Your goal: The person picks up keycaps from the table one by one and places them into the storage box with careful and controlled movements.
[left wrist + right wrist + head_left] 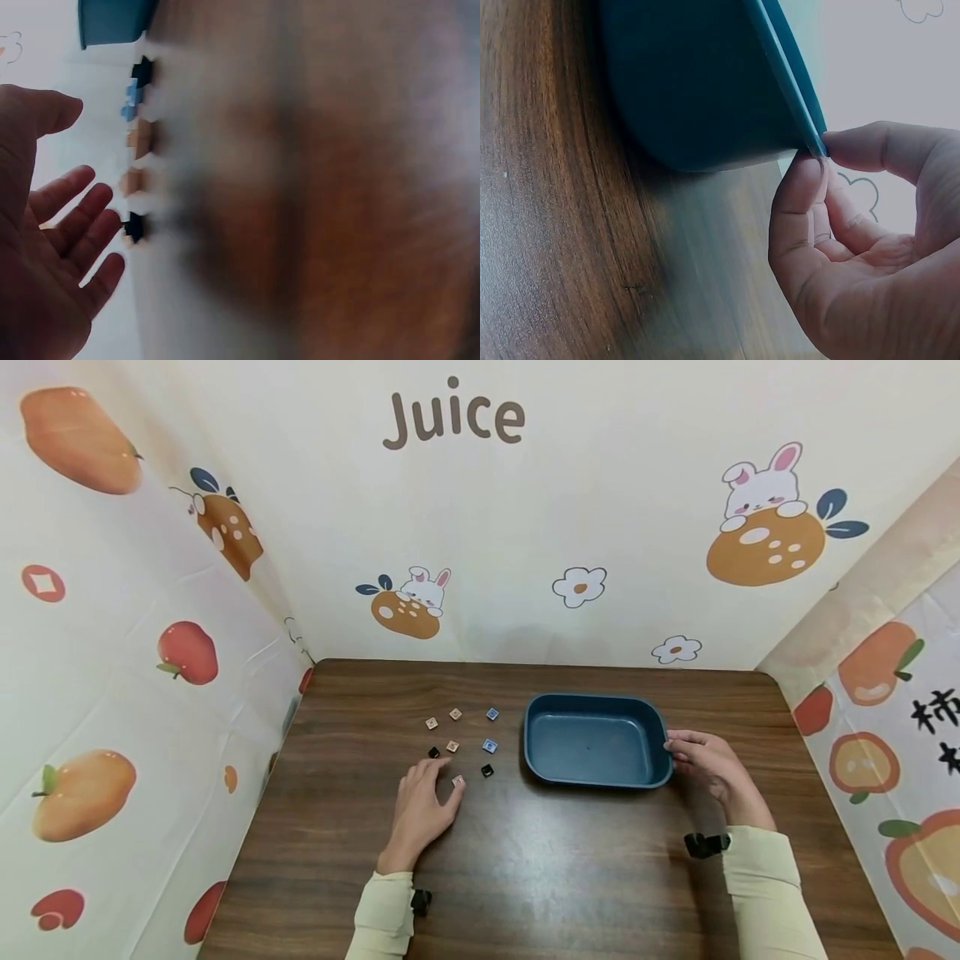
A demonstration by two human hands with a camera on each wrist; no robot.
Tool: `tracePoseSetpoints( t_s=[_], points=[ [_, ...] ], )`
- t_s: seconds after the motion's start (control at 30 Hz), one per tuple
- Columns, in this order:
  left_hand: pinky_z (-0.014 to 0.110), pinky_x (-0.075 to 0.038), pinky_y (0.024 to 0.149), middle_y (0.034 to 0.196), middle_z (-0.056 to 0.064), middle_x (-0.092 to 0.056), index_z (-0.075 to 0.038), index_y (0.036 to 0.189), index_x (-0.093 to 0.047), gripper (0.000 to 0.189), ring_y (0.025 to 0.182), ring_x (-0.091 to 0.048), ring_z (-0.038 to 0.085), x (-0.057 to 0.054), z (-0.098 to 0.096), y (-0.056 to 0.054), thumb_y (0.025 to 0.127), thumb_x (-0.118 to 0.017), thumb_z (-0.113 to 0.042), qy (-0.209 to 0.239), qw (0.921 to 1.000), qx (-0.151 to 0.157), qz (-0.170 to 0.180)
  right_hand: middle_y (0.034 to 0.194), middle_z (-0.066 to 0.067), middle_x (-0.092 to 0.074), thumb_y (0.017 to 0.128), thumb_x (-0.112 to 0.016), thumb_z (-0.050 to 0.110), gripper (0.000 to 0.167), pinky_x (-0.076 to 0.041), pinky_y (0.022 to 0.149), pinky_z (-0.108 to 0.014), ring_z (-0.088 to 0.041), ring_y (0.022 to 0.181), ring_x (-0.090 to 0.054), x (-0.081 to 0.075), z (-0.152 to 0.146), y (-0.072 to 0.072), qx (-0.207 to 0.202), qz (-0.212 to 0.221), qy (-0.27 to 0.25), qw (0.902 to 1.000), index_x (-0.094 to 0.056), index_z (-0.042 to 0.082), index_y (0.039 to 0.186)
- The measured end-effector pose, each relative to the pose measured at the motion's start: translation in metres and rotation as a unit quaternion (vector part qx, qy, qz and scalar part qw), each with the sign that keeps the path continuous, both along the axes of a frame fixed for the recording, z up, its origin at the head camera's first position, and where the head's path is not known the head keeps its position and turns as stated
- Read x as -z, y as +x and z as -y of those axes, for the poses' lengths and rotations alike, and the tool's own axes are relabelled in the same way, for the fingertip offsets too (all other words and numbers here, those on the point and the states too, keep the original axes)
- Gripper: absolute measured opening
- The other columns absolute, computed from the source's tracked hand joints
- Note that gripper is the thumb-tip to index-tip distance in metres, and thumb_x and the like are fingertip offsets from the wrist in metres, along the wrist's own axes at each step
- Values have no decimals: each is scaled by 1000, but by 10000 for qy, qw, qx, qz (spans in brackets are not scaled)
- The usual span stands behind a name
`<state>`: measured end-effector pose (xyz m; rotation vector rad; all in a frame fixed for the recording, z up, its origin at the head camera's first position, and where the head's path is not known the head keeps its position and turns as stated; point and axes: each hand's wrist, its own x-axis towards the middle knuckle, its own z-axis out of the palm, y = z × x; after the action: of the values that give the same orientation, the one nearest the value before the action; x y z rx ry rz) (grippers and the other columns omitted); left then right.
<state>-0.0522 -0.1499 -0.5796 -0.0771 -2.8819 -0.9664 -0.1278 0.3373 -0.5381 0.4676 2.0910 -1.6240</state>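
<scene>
Right hand on tray, left hand by blocks

Right thumb and fingers pinch the tray's right rim. Left fingers spread, thumb wide, nothing gripped; thumb tip at a pink block, contact unclear. Tray near the surface's far edge, right of middle. Blocks loose between tray and left edge.

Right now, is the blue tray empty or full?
Empty: the head view shows the blue tray with a bare floor; little blocks lie outside it on the table.
</scene>
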Motion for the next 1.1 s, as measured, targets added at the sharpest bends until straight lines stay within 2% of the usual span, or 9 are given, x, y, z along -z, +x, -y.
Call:
tracePoseSetpoints(
  t_s=[0.23,0.4,0.6,1.0,1.1],
  points=[
    [56,-43,113,134,10,-65,-11,124,-73,41,133,-56,34,18,1,0,90,-83,-33,396,9992,28,-109,96,19,-68,107,-64,24,53,-60,82,-20,0,89,-65,0,2,1,34,-87,-75,9999,-52,-9,146],
    [58,-35,114,130,9,-65,-14,118,-74,36,129,-55,34,27,1,-1,89,-85,-33,329,9993,18,-196,99,19,-67,107,-62,24,56,-59,83,-19,1,91,-65,0,2,3,26,-78,2,10000,-48,-10,149],
    [58,-26,110,126,7,-63,-16,115,-74,35,124,-51,34,32,2,-3,87,-86,-32,164,9997,56,-185,100,20,-66,107,-62,27,58,-59,84,-18,2,91,-65,-1,4,4,56,-73,97,9999,-48,-9,150],
    [54,-26,112,122,6,-63,-17,109,-76,25,120,-50,33,40,3,-4,88,-85,-27,431,9987,88,-241,99,22,-65,106,-63,27,61,-60,85,-18,3,91,-64,2,3,5,166,17,-15,9999,-46,-9,152],
    [53,-26,112,121,5,-64,-17,108,-76,24,119,-50,32,41,3,-5,88,-85,-27,426,9987,64,-281,96,22,-67,106,-65,27,58,-60,83,-19,3,89,-63,3,1,5,234,89,-94,9996,-50,-6,150]
  ],
)
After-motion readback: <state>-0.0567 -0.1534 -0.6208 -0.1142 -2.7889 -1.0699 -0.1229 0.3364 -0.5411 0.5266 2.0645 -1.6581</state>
